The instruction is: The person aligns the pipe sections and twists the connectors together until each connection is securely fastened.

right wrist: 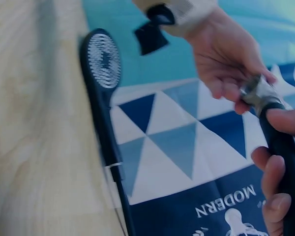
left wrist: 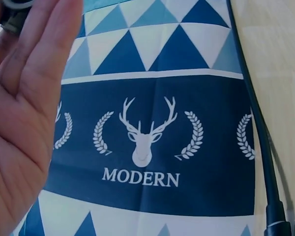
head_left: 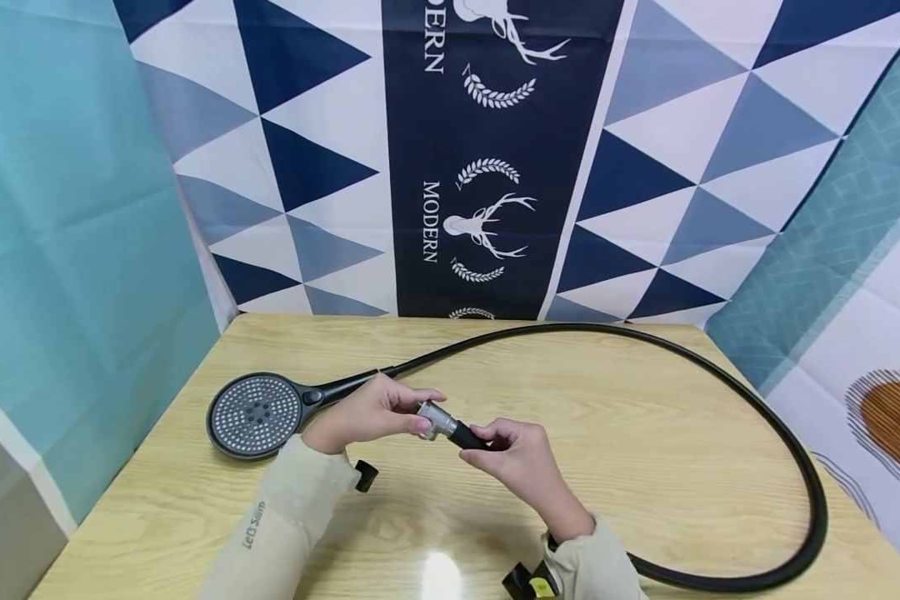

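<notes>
My left hand (head_left: 367, 414) pinches a silver metal fitting (head_left: 438, 419) between thumb and fingers, above the middle of the table. The fitting sits at the black end of a shower hose (head_left: 467, 437), which my right hand (head_left: 523, 463) grips just behind it. Close up in the right wrist view, the metal fitting (right wrist: 261, 93) meets the black hose end (right wrist: 280, 142), with right-hand fingers (right wrist: 274, 196) curled round the hose. Behind the left wrist lies a handheld shower head (head_left: 257, 417), spray face up, its handle partly hidden by that hand.
From the handle the black hose (head_left: 570, 327) runs along the back of the wooden table (head_left: 607, 392), then loops down the right side toward the right forearm. A patterned cloth (head_left: 330, 167) hangs behind the table, and teal cloth (head_left: 67, 208) hangs at the left.
</notes>
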`<state>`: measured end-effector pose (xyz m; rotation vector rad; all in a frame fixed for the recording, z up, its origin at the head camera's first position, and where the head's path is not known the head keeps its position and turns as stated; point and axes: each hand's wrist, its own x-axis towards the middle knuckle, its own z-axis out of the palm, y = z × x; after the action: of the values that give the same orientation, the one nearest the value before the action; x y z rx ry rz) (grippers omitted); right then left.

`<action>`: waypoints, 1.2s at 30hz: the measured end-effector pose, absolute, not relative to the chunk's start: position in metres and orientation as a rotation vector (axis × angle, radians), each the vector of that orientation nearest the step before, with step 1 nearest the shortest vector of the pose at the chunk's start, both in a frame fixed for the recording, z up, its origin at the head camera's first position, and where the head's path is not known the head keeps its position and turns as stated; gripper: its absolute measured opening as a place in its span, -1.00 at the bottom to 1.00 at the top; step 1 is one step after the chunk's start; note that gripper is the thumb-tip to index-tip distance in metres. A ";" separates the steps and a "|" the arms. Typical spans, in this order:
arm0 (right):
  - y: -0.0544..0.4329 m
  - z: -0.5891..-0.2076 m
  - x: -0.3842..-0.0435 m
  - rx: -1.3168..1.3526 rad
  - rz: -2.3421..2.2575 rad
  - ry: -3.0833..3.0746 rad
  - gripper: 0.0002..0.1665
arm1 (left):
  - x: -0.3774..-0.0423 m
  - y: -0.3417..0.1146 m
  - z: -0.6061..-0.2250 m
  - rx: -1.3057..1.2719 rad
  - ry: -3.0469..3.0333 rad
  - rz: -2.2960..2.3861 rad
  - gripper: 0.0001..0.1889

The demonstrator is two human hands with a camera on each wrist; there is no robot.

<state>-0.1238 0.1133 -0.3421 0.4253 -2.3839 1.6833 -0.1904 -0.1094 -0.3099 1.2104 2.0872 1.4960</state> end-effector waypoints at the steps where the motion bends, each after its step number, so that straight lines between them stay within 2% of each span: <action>1: 0.114 -0.341 -0.124 0.394 1.700 -2.400 -0.77 | -0.190 -0.109 -0.310 1.219 2.085 1.489 -0.61; 12: 0.117 -0.338 -0.124 0.260 1.811 -2.447 -0.76 | -0.184 -0.104 -0.309 1.092 2.061 1.528 -0.59; 20: 0.121 -0.333 -0.121 0.282 1.733 -2.440 -0.77 | -0.183 -0.099 -0.312 1.113 2.049 1.596 -0.62; 36: 0.114 -0.326 -0.113 0.446 1.248 -2.488 -0.85 | -0.187 -0.095 -0.312 1.130 1.971 1.709 -0.68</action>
<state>-0.1126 0.1140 -0.3258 0.4464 -2.4877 1.2482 -0.1872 -0.0947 -0.3118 1.1304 1.9709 1.7094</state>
